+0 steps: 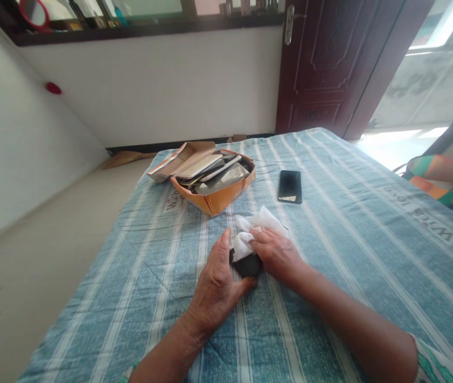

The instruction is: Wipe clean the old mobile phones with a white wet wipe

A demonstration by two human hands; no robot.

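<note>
Orange box [224, 198] of flat devices sits open on striped cloth [162, 298]. Dark object [248, 265], on cloth in front of box, is gripped between thumb and fingers of left hand [216, 284]; white tissue [264, 222] is pressed onto it by bunched fingers of right hand [278, 255].

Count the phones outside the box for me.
1 for certain: the black phone, flat on the striped cloth, right of the orange box. A dark item between the left hand and right hand is partly covered, so may be another.
</note>
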